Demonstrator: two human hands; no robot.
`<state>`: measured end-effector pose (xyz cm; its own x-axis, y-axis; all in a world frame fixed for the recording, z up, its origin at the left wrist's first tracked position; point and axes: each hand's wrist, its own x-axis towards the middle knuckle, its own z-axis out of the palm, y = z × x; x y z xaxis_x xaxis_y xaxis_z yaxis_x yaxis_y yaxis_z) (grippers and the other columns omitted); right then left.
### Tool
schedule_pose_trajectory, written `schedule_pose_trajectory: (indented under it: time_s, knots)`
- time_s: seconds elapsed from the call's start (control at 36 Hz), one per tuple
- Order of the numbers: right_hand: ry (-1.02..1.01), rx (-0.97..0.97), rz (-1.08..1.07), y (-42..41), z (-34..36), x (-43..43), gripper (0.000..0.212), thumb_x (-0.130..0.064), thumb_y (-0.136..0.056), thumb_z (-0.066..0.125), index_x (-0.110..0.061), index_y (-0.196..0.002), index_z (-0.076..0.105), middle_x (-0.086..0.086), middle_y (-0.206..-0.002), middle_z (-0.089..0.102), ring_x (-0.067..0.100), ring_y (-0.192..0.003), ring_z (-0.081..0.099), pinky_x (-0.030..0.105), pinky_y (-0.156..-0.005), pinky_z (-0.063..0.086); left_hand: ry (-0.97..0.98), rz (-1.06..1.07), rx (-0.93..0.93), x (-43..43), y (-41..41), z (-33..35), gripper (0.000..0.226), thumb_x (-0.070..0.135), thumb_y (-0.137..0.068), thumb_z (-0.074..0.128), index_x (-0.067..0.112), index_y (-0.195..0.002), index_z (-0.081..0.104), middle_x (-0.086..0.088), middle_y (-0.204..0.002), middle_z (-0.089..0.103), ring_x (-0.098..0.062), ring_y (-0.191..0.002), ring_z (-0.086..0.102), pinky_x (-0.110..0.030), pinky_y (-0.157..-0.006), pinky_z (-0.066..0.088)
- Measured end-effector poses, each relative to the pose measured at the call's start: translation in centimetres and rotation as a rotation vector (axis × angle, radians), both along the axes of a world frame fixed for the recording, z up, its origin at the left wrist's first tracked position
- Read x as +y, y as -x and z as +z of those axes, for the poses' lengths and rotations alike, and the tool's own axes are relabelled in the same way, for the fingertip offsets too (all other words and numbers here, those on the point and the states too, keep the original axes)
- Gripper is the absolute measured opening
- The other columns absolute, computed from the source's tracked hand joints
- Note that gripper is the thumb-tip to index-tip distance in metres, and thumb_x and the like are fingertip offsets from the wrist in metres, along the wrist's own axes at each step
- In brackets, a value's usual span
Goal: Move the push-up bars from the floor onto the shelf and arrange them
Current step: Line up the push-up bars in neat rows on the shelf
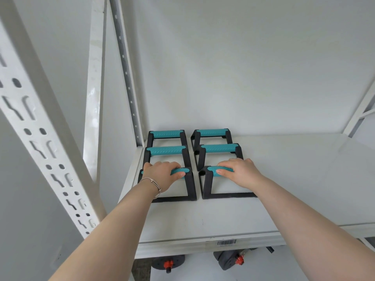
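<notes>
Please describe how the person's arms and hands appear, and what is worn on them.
Both forearms are bare, with no sleeves or gloves in view. The left hand has a thin silver-coloured bracelet at the wrist. The right hand and its wrist carry nothing.

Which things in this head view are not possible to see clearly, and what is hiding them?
- Head view: the left hand covers most of the front-left push-up bar grip.
- The right hand covers the front-right push-up bar right end.
- The barcode label is too small to read.
- The shelf edge hides the dark weights below.
</notes>
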<state>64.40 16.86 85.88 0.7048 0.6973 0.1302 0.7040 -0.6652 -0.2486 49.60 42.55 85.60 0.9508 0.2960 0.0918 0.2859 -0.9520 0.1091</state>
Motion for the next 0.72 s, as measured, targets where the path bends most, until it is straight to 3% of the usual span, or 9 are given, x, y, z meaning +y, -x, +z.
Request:
schedule_pose_trajectory:
  time_s: [0.72]
  knots:
    - [-0.002,0.007,0.004,-0.13,-0.09,0.03,0.035,-0.063,-0.093,0.037,-0.047,-0.113,0.06,-0.012,-0.097,0.06,0.012,-0.1,0.049,0.038,-0.09,0.033,0.003,0.005,-0.015,-0.08,0.03,0.01,0.043,0.07,-0.089,0.029,0.044,-0.115,0.052,0.012,-0.092,0.06,-0.015,-0.089,0.05,-0.039,-0.08,0.028]
